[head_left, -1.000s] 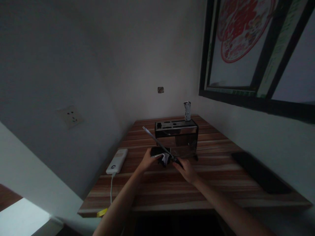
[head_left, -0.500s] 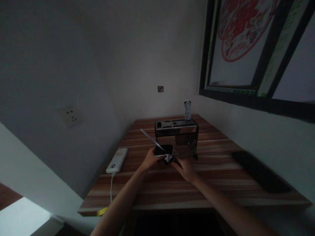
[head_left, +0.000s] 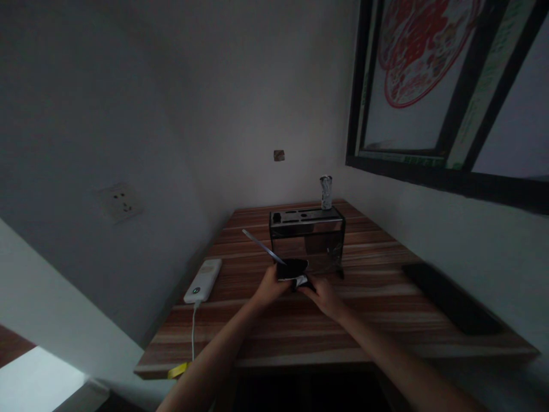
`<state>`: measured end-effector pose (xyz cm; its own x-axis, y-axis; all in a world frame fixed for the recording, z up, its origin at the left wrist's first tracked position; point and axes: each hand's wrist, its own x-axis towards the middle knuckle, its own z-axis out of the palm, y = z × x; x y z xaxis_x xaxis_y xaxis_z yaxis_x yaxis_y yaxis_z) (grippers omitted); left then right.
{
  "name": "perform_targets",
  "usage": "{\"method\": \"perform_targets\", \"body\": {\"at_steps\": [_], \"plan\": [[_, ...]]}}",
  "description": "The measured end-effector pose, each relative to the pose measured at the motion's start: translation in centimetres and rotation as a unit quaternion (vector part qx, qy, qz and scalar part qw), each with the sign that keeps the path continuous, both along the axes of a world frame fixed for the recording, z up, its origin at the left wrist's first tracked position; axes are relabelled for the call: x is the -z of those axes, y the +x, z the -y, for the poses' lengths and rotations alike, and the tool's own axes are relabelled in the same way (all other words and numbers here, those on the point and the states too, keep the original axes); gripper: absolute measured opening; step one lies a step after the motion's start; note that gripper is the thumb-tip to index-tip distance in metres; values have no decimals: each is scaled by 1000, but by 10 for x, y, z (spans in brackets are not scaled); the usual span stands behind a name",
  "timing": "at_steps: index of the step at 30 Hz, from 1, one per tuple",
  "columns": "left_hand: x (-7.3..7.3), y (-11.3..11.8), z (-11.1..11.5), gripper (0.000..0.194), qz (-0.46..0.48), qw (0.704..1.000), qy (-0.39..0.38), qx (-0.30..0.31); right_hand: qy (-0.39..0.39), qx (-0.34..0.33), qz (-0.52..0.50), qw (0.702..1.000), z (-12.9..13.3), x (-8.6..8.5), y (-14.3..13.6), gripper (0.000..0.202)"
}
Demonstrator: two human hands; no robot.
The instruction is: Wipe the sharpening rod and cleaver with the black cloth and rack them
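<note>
Right hand closed round dark handle; left hand pinching black cloth between both sets of fingers, cloth covering part of metal rod; rod's tip pokes out beyond left fingers; black-framed stand just past fingers, silvery cylinder farther

Readable text: none anywhere in view.
Framed panel, upper right: green lettering along pale strip and lower border, too blurred and dim to read.
White device, left: round dark mark near one end, too small to make out.
</note>
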<state>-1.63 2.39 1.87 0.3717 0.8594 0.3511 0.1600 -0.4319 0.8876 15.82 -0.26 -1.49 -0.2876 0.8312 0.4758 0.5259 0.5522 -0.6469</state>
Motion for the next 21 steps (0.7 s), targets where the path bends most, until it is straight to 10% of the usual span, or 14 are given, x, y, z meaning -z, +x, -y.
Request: {"method": "perform_targets", "body": {"at_steps": [21], "plan": [[2, 6, 6, 33, -17, 999, 41, 10, 4, 36, 15, 999, -2, 3, 2, 26]]}}
